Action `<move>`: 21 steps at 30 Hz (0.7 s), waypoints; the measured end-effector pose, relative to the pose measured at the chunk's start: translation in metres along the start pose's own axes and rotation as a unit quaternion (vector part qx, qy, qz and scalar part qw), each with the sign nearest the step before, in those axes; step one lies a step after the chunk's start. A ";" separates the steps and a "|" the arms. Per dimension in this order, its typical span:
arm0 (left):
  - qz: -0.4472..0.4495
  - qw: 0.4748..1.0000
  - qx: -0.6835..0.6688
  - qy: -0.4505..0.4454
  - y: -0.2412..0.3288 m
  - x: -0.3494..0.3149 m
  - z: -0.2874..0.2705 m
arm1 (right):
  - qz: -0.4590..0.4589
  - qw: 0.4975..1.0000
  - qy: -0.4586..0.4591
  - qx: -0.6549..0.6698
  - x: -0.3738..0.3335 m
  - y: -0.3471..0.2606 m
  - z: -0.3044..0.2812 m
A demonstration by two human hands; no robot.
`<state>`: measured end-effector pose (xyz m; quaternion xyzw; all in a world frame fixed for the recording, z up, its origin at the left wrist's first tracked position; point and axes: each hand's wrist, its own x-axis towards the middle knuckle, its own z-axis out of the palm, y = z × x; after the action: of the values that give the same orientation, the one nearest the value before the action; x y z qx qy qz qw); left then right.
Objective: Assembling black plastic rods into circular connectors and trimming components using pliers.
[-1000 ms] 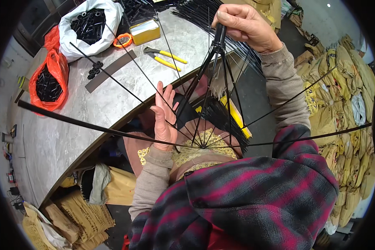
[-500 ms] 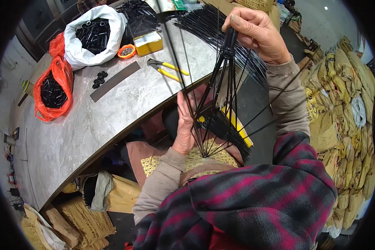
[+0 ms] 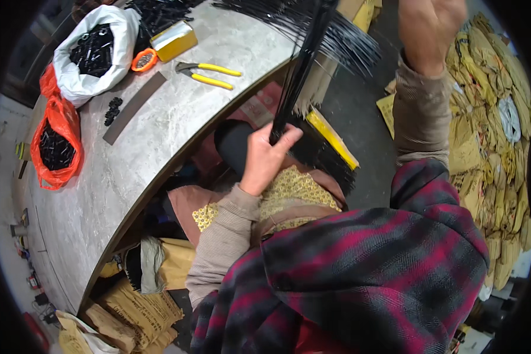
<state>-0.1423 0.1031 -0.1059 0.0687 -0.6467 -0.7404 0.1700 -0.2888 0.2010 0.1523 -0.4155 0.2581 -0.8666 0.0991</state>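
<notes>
While my left hand (image 3: 266,156) wraps its fingers round the lower end of the black rib bundle (image 3: 304,65), which slants up past the counter (image 3: 159,130), my right hand's (image 3: 430,29) hold I cannot tell, and the bundle seems light, springy, best gripped low.

- Your left-hand grip (image 3: 265,156) wraps the near end of a slanted bundle of black rods (image 3: 301,71).
- Your right-hand grip (image 3: 430,29), blurred at the upper edge, is apart from the bundle; its contents cannot be determined.
- Your table (image 3: 159,141) carries yellow-handled pliers (image 3: 218,69), a dark strip (image 3: 134,108), a yellow tin (image 3: 180,46) and a white bag (image 3: 124,53) of black parts.
</notes>
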 end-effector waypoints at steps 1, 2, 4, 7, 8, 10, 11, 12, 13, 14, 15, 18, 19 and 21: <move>0.042 0.998 0.053 0.009 0.007 0.003 -0.002 | -0.106 0.955 -0.103 -0.259 -0.015 -0.007 0.006; 0.061 0.990 0.124 0.004 0.001 0.008 -0.008 | -0.195 0.822 -0.200 -0.495 -0.028 -0.011 0.010; 0.140 0.958 0.251 -0.003 0.000 0.016 -0.016 | -0.393 0.524 -0.374 -0.656 -0.032 0.012 -0.007; 0.207 0.887 0.411 -0.026 0.019 0.022 -0.015 | -0.007 0.506 -0.439 -0.742 -0.094 0.014 -0.024; 0.205 0.889 0.409 -0.036 0.017 0.025 -0.012 | 0.036 0.482 -0.451 -0.750 -0.111 0.019 -0.040; 0.189 0.875 0.441 -0.059 0.014 0.029 -0.013 | 0.144 0.461 -0.449 -0.751 -0.141 0.034 -0.068; 0.152 0.868 0.464 -0.095 0.008 0.030 -0.011 | 0.215 0.457 -0.428 -0.750 -0.153 0.039 -0.081; 0.149 0.867 0.464 -0.100 0.007 0.030 -0.009 | 0.259 0.485 -0.413 -0.726 -0.164 0.044 -0.099; 0.185 0.853 0.476 -0.107 0.008 0.032 -0.007 | 0.303 0.511 -0.394 -0.701 -0.174 0.047 -0.123; 0.222 0.838 0.485 -0.116 0.006 0.034 -0.003 | 0.363 0.528 -0.385 -0.664 -0.187 0.049 -0.151; 0.224 0.846 0.468 -0.125 0.005 0.035 -0.006 | 0.420 0.545 -0.374 -0.622 -0.203 0.051 -0.180; 0.201 0.882 0.421 -0.071 -0.010 0.030 -0.018 | 0.450 0.545 -0.313 -0.635 -0.273 0.052 -0.263; 0.178 0.894 0.405 -0.067 -0.018 0.027 -0.024 | 0.465 0.540 -0.263 -0.650 -0.301 0.047 -0.291; 0.134 0.911 0.388 -0.044 -0.024 0.017 -0.036 | 0.480 0.539 -0.213 -0.659 -0.343 0.046 -0.327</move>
<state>-0.1506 0.0662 -0.1332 0.0094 -0.8932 -0.4034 0.1986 -0.3249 0.4140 -0.2718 -0.3498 0.8882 -0.1608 0.2508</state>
